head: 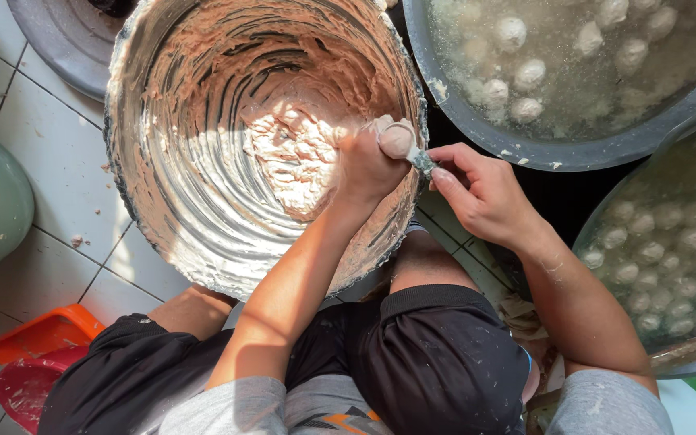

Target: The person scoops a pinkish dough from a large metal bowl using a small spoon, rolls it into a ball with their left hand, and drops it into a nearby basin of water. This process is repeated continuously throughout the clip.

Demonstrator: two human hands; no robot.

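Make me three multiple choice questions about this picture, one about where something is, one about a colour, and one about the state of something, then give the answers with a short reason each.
1. Where is the spoon held?
A. at the rim of the big metal bowl
B. on the floor tiles
C. inside the green tub

2. What colour is the flat plastic thing at lower left?
A. blue
B. orange
C. white

3. What state is the paste in the big metal bowl?
A. filled to the brim
B. mostly used, smeared on the walls
C. frozen solid

Answers: 1 A, the right hand holds it by the rim, against the ball on the left hand. 2 B, it is orange. 3 B, only a lump remains at the bottom.
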